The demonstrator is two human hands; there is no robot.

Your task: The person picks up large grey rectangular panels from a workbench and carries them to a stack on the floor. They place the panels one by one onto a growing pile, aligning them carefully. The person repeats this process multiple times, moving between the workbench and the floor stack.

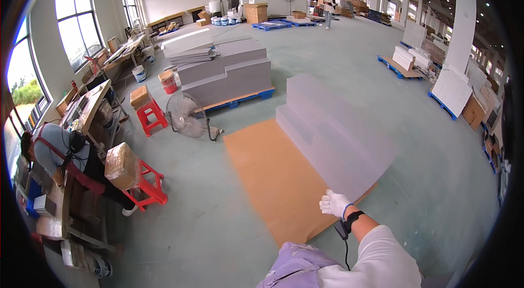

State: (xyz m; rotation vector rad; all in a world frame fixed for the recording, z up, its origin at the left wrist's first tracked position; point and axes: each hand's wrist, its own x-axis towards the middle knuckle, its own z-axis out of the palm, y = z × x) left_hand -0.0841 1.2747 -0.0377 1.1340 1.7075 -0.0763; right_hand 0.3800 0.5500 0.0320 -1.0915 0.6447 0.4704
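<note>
My right hand, in a white knitted glove with a black band and a cabled device at the wrist, is stretched out in front of me. Its fingers point left, loosely apart, with nothing visible in them. It hovers over the near end of a brown cardboard sheet, close beside a stack of lilac-grey boards; whether it touches either cannot be told. The stack has a stepped top and covers the right part of the sheet. My left hand is out of view. Lilac cloth shows at the lower edge.
Beyond the sheet, more grey boards stand on a blue pallet. A floor fan and red stools bearing boxes are on the left. A co-worker bends over a workbench there. Another person stands far back.
</note>
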